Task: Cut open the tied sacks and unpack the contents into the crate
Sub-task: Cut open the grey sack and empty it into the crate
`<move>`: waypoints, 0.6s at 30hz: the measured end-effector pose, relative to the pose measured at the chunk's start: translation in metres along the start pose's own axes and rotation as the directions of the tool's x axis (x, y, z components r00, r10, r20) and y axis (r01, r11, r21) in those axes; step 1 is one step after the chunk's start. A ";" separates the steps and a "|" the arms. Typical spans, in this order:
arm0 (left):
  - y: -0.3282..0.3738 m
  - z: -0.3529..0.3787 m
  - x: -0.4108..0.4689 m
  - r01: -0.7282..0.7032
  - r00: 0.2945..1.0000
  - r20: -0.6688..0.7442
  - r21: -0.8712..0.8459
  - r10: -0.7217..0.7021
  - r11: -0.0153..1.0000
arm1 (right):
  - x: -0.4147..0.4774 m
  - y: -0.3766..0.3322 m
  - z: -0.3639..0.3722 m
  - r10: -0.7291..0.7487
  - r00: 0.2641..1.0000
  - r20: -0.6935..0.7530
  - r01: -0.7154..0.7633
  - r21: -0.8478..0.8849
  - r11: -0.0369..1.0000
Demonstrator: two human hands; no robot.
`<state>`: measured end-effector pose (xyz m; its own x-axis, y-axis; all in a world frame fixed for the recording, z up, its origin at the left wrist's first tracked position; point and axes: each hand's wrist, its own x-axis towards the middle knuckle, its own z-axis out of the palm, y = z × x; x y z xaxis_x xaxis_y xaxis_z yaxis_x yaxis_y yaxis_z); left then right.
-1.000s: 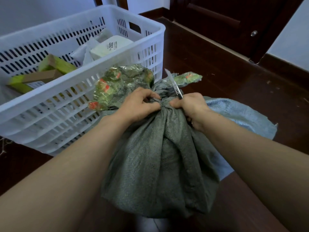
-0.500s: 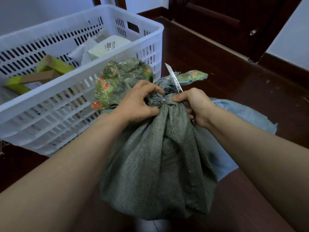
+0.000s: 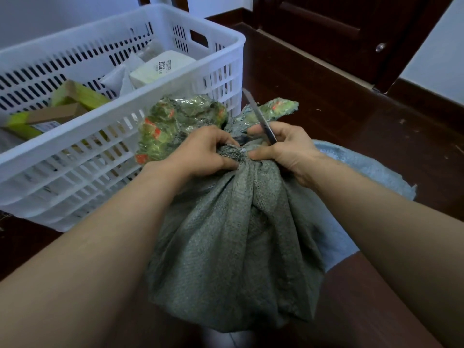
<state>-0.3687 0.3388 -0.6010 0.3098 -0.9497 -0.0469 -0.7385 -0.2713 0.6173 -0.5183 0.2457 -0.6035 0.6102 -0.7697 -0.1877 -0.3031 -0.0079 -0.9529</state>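
Note:
A grey woven sack stands on the dark floor in front of me, its neck gathered and tied. Above the tie its printed green-and-orange top flares out. My left hand pinches the neck from the left. My right hand presses the neck from the right and holds a utility knife, blade pointing up and away. The white slotted crate stands just left of the sack.
Inside the crate lie a white box, yellow-green boxes and a brown carton. A flat pale-blue sack lies under and right of the grey one. A dark wooden door and baseboard stand behind.
Both hands shifted slightly on the sack's neck; the left fingers curled in at the tie and the right hand's fingers opened around the knife. The sack stays tied.

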 end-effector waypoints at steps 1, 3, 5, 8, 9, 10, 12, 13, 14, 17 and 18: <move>-0.001 -0.001 0.000 0.023 1.000 0.005 -0.033 -0.023 0.999 | 0.000 -0.001 0.000 -0.040 0.999 0.007 0.041 -0.028 0.999; -0.002 -0.002 0.000 0.048 0.999 0.009 -0.065 -0.047 0.997 | 0.000 -0.001 0.001 -0.072 0.997 0.024 0.073 -0.050 0.996; -0.001 -0.003 0.001 0.056 0.998 0.014 -0.068 -0.055 0.996 | -0.001 -0.002 0.004 -0.091 0.995 0.050 0.095 -0.079 0.992; 0.002 -0.004 0.000 0.064 0.998 0.008 -0.063 -0.064 0.996 | -0.001 -0.003 0.011 -0.143 0.987 0.079 0.153 -0.140 0.978; 0.002 -0.003 0.000 0.070 0.998 0.009 -0.061 -0.069 0.996 | -0.001 -0.003 0.012 -0.150 0.987 0.065 0.158 -0.146 0.977; 0.002 -0.004 -0.001 0.074 0.997 0.011 -0.065 -0.073 0.995 | 0.000 -0.003 0.013 -0.147 0.988 0.046 0.152 -0.141 0.978; 0.002 -0.004 -0.001 0.075 0.997 0.009 -0.073 -0.075 0.995 | 0.000 -0.002 0.015 -0.092 0.996 0.019 0.093 -0.082 0.992; 0.001 -0.005 0.000 0.074 0.997 0.009 -0.077 -0.074 0.994 | 0.000 -0.002 0.016 -0.038 0.999 0.021 0.039 -0.025 0.999; 0.001 -0.005 0.000 0.073 0.997 0.008 -0.090 -0.073 0.993 | 0.001 -0.001 0.017 0.020 0.999 0.033 -0.021 0.037 0.999; 0.003 -0.004 -0.001 0.072 0.997 -0.001 -0.132 -0.073 0.989 | 0.002 0.000 0.017 0.120 0.991 0.064 -0.129 0.165 0.978; 0.003 -0.004 -0.001 0.067 0.998 -0.005 -0.137 -0.068 0.988 | 0.002 0.000 0.016 0.132 0.989 0.066 -0.142 0.187 0.972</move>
<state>-0.3690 0.3392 -0.5958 0.3622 -0.9282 -0.0848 -0.6269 -0.3099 0.7148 -0.5050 0.2544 -0.6082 0.6119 -0.7203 -0.3268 -0.2440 0.2211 -0.9442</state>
